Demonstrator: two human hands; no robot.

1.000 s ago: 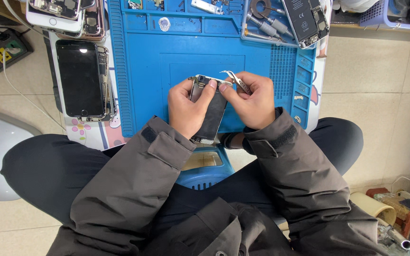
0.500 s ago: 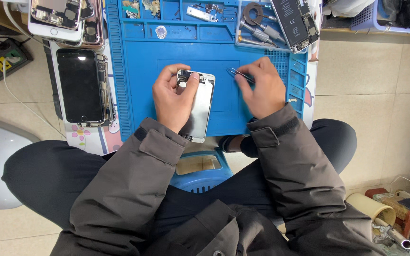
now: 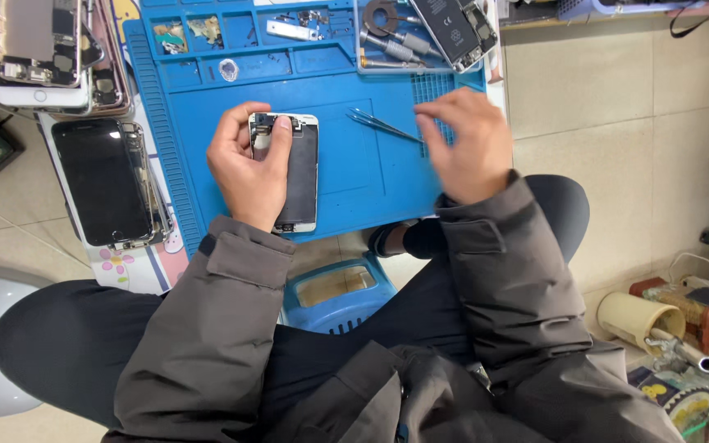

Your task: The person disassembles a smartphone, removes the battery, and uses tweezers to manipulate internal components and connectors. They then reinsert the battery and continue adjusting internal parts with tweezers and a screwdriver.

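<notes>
On the blue work mat (image 3: pixel 207 123) we find a white phone screen panel (image 3: pixel 299 176) lying face down, its upper end pinned under the left hand (image 3: pixel 249 164), whose fingers are closed on the small parts at the panel's top edge. We see the right hand (image 3: pixel 468 139) blurred, its fingers loosely curled and gripping nothing; its fingertips rest at the handle end of a pair of tweezers (image 3: pixel 383 125), which lie flat on the mat just beside the panel. We judge the strip-down to be part way along: the panel is off its phone and small pieces sit in the mat's upper trays (image 3: pixel 198 33), yet parts remain fixed at the panel's top. We note another opened phone (image 3: pixel 108 180) with a dark screen to the left, well apart from both hands.
</notes>
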